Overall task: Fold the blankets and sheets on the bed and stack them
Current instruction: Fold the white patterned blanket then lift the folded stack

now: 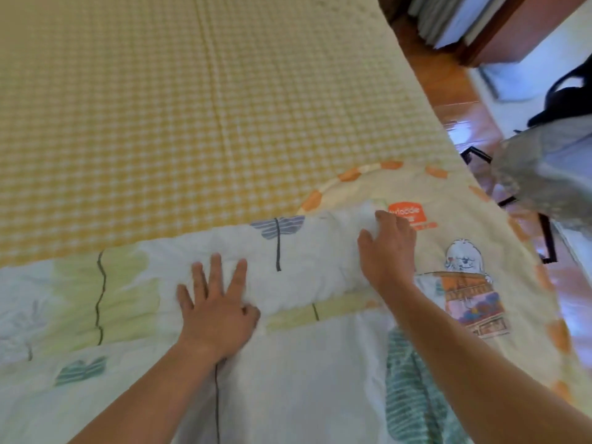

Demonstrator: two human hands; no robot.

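Hands flat, fingers straight: left hand (pixel 217 302) & right hand (pixel 389 248) press leaf-print quilt (pixel 288 363); orange label (pixel 407 213) unreadable.

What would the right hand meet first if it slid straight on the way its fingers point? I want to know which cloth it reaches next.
Probably the orange label on the cream cartoon blanket: the right hand lies on the white leaf-print quilt, fingertips at the label's edge.
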